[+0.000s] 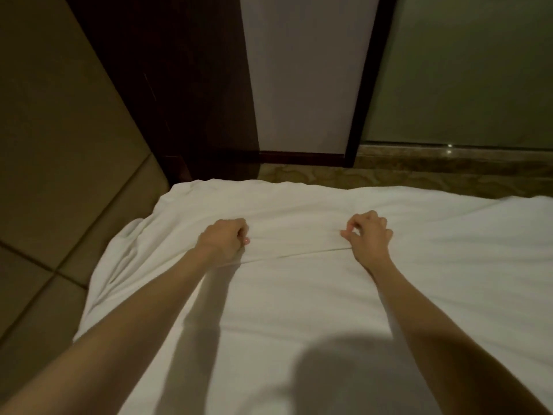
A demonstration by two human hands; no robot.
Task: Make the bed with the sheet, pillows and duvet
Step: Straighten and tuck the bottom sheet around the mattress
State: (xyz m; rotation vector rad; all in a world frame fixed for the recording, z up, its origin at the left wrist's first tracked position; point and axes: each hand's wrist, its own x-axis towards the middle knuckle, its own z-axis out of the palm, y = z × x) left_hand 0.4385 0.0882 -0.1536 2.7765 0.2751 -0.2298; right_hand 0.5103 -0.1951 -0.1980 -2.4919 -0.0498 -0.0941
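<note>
White bedding covers the bed and fills the lower half of the head view; whether it is the sheet or the duvet I cannot tell. A folded edge runs across it between my hands. My left hand grips that edge with curled fingers. My right hand pinches the same edge a short way to the right. Both arms reach forward over the bed. The cloth bunches in wrinkles at the far left corner. No pillows are in view.
A padded tan headboard panel stands to the left of the bed. Beyond the far edge are a dark wooden frame with a pale panel, a patterned floor strip and a greenish wall.
</note>
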